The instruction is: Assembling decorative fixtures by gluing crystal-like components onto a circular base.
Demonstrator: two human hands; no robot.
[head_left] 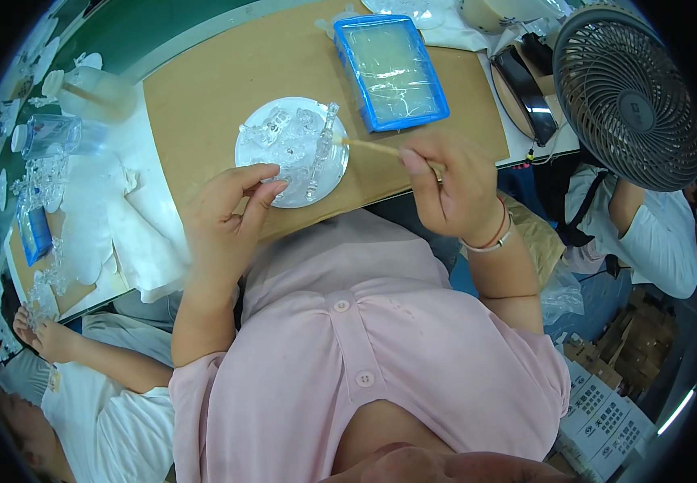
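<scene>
A round white plate (290, 198) lies near the front edge of the brown board, bearing several clear plastic pieces (288, 133). One long clear piece (321, 151) stretches along the plate's right side. My right hand (450, 179) pinches a thin wooden stick (372, 146) between thumb and fingers. Its pale tip reaches the plate's right rim, beside the long piece; whether they touch I cannot tell. At the plate's lower left, my left hand (231, 208) has thumb and forefinger drawn together. Anything between those fingertips is too small or too clear to make out.
Behind the plate sits a blue tray (343, 50) under clear film. A dark fan (637, 109) and a black glasses-like object (525, 95) are at the right. White cloth (143, 233) and a clear bottle (46, 135) lie left. Another person's hand (49, 340) handles clear pieces at lower left.
</scene>
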